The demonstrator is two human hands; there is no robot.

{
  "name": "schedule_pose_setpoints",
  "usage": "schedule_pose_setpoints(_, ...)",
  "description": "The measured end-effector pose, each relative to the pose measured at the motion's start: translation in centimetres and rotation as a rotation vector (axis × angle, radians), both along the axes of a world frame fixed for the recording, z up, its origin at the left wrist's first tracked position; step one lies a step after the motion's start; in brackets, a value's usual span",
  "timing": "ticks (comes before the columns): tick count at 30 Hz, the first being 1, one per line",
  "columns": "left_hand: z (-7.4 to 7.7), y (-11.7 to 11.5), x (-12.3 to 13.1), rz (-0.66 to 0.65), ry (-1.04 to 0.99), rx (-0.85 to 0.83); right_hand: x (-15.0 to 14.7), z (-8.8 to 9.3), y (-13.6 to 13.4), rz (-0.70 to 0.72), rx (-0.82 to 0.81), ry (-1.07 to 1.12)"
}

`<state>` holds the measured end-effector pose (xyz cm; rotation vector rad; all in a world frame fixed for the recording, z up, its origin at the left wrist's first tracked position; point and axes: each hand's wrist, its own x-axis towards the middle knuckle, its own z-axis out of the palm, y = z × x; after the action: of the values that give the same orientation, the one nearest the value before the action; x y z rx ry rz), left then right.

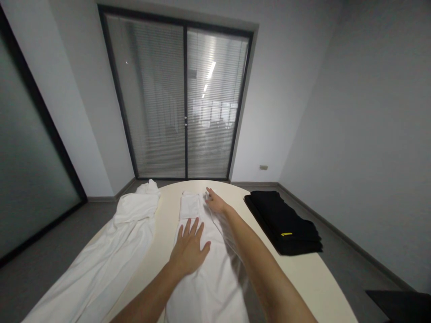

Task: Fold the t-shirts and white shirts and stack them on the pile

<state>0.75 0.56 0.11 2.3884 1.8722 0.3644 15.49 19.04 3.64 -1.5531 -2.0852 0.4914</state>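
Observation:
A long white garment (212, 273) runs down the middle of the table, its far end folded over into a narrow flat flap (190, 205). My left hand (188, 251) lies flat on the cloth just below this flap, fingers spread. At the far right edge of the garment is my right hand (215, 202), its fingers bent at the fabric in what looks like a grip; their tips are partly hidden. Along my right forearm the cloth's side is raised and loosely creased. The garment's near end runs out of view at the bottom.
Another white garment (131, 237) lies rumpled along the table's left side, hanging past the edge. A stack of folded black cloth (283, 220) with a yellow mark sits at the right. The table (303, 273) has a rounded edge. A dark object (400, 307) shows at lower right.

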Motion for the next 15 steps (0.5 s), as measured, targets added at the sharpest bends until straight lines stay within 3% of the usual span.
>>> schedule_pose_setpoints(4, 0.0, 0.0, -0.1, -0.008, -0.007, 0.008, -0.2, 0.0, -0.8, 0.056, -0.002, -0.030)
schedule_pose_setpoints(9, 0.1, 0.0, -0.2, -0.009, -0.005, -0.008, 0.8, 1.0, -2.8, -0.016, -0.014, -0.132)
schedule_pose_setpoints(15, 0.0, 0.4, -0.4, -0.023, 0.001, -0.013, 3.1, 3.1, -6.9, -0.075, -0.186, -0.341)
